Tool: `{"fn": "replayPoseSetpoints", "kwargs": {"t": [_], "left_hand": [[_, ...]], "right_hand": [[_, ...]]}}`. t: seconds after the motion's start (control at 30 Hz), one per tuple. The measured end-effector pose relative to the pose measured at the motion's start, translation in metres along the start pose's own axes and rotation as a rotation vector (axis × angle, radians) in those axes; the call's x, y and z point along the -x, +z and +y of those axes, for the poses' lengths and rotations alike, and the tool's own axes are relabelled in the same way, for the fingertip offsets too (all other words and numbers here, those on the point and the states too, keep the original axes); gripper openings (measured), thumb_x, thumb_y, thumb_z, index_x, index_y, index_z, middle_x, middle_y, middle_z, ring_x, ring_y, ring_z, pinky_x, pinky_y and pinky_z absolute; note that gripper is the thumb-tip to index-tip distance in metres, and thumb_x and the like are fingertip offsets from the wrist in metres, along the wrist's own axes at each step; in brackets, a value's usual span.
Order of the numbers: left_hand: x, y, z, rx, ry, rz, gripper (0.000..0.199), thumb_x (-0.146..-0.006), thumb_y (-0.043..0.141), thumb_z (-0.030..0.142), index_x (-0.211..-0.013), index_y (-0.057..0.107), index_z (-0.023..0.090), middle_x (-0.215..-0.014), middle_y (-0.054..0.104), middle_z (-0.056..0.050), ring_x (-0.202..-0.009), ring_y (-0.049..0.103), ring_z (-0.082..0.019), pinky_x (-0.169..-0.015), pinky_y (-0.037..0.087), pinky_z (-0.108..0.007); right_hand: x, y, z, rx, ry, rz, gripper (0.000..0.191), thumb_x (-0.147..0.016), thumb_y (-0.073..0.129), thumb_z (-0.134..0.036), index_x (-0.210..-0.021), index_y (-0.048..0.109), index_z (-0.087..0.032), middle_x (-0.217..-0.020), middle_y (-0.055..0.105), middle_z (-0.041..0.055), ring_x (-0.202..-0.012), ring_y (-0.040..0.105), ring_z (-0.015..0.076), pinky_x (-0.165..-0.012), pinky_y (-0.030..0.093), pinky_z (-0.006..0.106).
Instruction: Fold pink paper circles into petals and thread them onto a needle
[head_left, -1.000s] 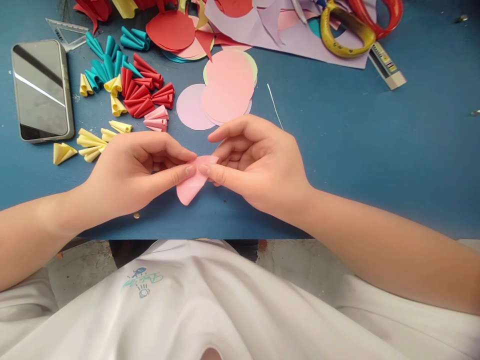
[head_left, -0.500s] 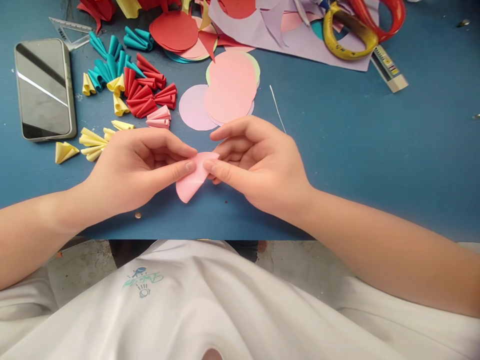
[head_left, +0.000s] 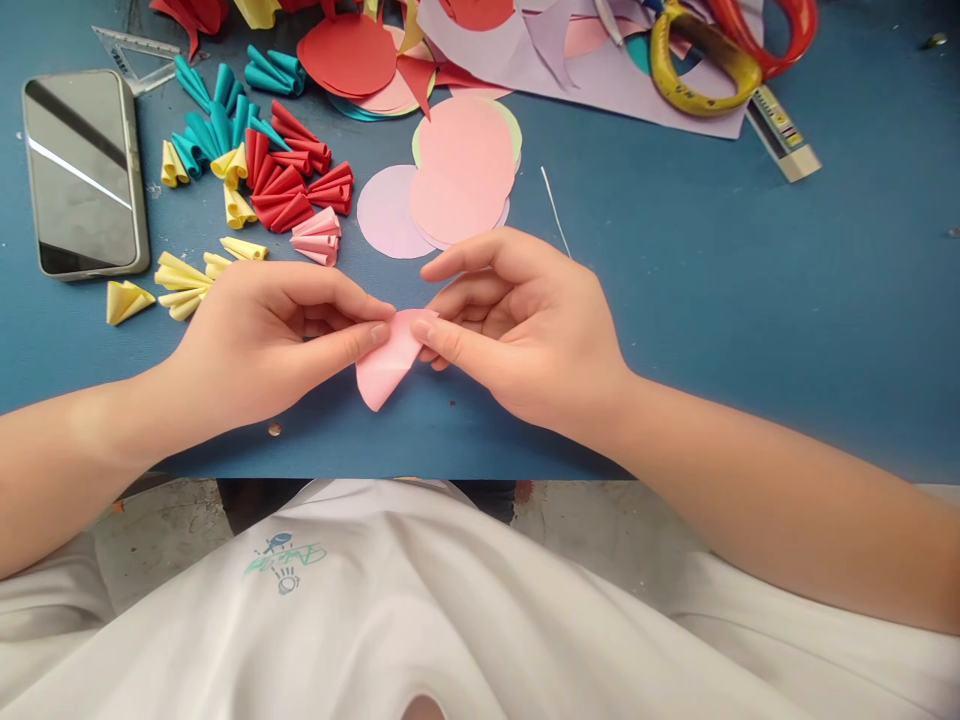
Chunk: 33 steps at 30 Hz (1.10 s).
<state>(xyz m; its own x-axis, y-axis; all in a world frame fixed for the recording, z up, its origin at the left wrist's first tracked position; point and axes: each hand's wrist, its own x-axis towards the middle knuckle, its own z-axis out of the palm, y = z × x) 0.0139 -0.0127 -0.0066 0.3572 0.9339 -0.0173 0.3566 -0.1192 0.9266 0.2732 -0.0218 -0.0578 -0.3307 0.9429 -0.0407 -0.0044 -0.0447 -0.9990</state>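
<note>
A folded pink paper piece (head_left: 388, 368) is held above the blue table's near edge. My left hand (head_left: 277, 345) pinches its upper left side between thumb and fingers. On the other side, my right hand (head_left: 521, 335) grips the upper right corner, thumb on top, its index finger raised. Beyond the hands lie overlapping pink paper circles (head_left: 461, 170) and a lilac circle (head_left: 391, 212). To the left are rolled paper cones in red (head_left: 281, 190), teal (head_left: 217, 125), pink (head_left: 318, 238) and yellow (head_left: 181, 282).
A phone (head_left: 86, 175) lies at the left beside a clear set square (head_left: 139, 58). Scissors (head_left: 701, 65) rest on lilac paper scraps (head_left: 600, 85) at the back, near a cutter (head_left: 784, 135). A thin white stick (head_left: 555, 210) lies beyond my right hand. The blue table (head_left: 750, 300) ends before my shirt.
The pink paper has shifted very slightly down and right, with both hands still on it. Things on the table's left side appear slightly farther left and up.
</note>
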Motion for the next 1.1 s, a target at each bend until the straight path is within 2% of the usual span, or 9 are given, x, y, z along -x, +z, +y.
{"fn": "replayPoseSetpoints", "kwargs": {"t": [0.1, 0.2, 0.37, 0.5, 0.6, 0.67, 0.83, 1.0, 1.1], "left_hand": [[0.000, -0.001, 0.002, -0.026, -0.048, 0.009, 0.008, -0.097, 0.095, 0.026, -0.098, 0.102, 0.026, -0.084, 0.092, 0.008, -0.081, 0.092, -0.018, -0.071, 0.075, -0.019], [0.000, -0.002, 0.002, -0.017, -0.079, 0.001, 0.008, -0.097, 0.096, 0.027, -0.099, 0.104, 0.026, -0.083, 0.091, 0.008, -0.084, 0.094, -0.020, -0.073, 0.077, -0.020], [0.000, -0.004, 0.000, 0.009, -0.113, -0.020, 0.008, -0.098, 0.097, 0.028, -0.101, 0.104, 0.027, -0.086, 0.093, 0.008, -0.087, 0.096, -0.024, -0.078, 0.083, -0.028], [-0.002, -0.004, 0.001, 0.031, -0.074, -0.043, 0.012, -0.098, 0.093, 0.019, -0.100, 0.102, 0.027, -0.091, 0.097, 0.005, -0.084, 0.096, -0.021, -0.074, 0.081, -0.023], [-0.002, -0.004, 0.001, 0.057, -0.044, -0.065, 0.014, -0.098, 0.092, 0.017, -0.097, 0.101, 0.028, -0.091, 0.097, 0.006, -0.082, 0.096, -0.019, -0.073, 0.079, -0.019], [-0.003, -0.004, 0.001, 0.059, -0.041, -0.070, 0.015, -0.098, 0.093, 0.017, -0.095, 0.101, 0.029, -0.089, 0.096, 0.007, -0.083, 0.096, -0.019, -0.073, 0.079, -0.019], [-0.002, -0.003, -0.001, 0.017, -0.088, -0.026, 0.009, -0.097, 0.096, 0.023, -0.098, 0.103, 0.029, -0.087, 0.095, 0.006, -0.083, 0.096, -0.022, -0.075, 0.081, -0.025], [-0.002, -0.003, -0.001, -0.107, -0.177, 0.059, 0.010, -0.097, 0.098, 0.034, -0.097, 0.103, 0.026, -0.080, 0.091, 0.005, -0.082, 0.093, -0.024, -0.067, 0.073, -0.024], [-0.004, -0.003, 0.000, -0.175, -0.199, 0.048, 0.008, -0.096, 0.096, 0.030, -0.095, 0.103, 0.026, -0.077, 0.090, 0.004, -0.082, 0.092, -0.024, -0.062, 0.068, -0.024]], "right_hand": [[0.000, 0.000, 0.000, -0.012, -0.005, 0.006, 0.050, -0.088, 0.119, -0.042, -0.123, 0.083, -0.038, -0.098, 0.093, 0.0007, -0.084, 0.089, 0.0347, -0.082, 0.085, 0.058], [-0.001, 0.002, -0.004, -0.006, -0.015, 0.025, 0.040, -0.093, 0.114, -0.038, -0.116, 0.082, -0.037, -0.091, 0.089, -0.0004, -0.081, 0.089, 0.0336, -0.080, 0.085, 0.056], [-0.002, -0.001, -0.003, 0.038, -0.019, 0.027, 0.034, -0.095, 0.111, -0.037, -0.116, 0.083, -0.039, -0.095, 0.090, 0.0011, -0.087, 0.091, 0.0364, -0.088, 0.086, 0.062], [-0.003, -0.003, 0.001, 0.053, -0.026, 0.010, 0.037, -0.094, 0.113, -0.040, -0.118, 0.084, -0.040, -0.096, 0.091, 0.0006, -0.088, 0.090, 0.0354, -0.089, 0.086, 0.060], [-0.001, -0.002, -0.001, 0.079, -0.038, 0.012, 0.030, -0.100, 0.108, -0.039, -0.119, 0.084, -0.040, -0.104, 0.093, 0.0003, -0.091, 0.091, 0.0322, -0.094, 0.086, 0.057], [0.000, -0.001, -0.002, 0.069, -0.117, 0.028, 0.033, -0.096, 0.111, -0.036, -0.114, 0.083, -0.040, -0.097, 0.091, -0.0020, -0.082, 0.088, 0.0288, -0.085, 0.085, 0.051], [-0.002, -0.004, 0.002, 0.146, -0.158, 0.061, 0.034, -0.096, 0.111, -0.042, -0.118, 0.085, -0.038, -0.100, 0.092, -0.0003, -0.085, 0.089, 0.0293, -0.083, 0.083, 0.050], [-0.004, -0.008, 0.007, 0.261, -0.227, 0.087, 0.035, -0.099, 0.109, -0.048, -0.123, 0.085, -0.042, -0.116, 0.093, 0.0010, -0.104, 0.088, 0.0321, -0.098, 0.082, 0.054], [-0.007, -0.007, 0.008, 0.356, -0.316, 0.093, 0.019, -0.108, 0.098, -0.040, -0.121, 0.085, -0.041, -0.118, 0.094, 0.0025, -0.104, 0.087, 0.0329, -0.094, 0.079, 0.055]]}}
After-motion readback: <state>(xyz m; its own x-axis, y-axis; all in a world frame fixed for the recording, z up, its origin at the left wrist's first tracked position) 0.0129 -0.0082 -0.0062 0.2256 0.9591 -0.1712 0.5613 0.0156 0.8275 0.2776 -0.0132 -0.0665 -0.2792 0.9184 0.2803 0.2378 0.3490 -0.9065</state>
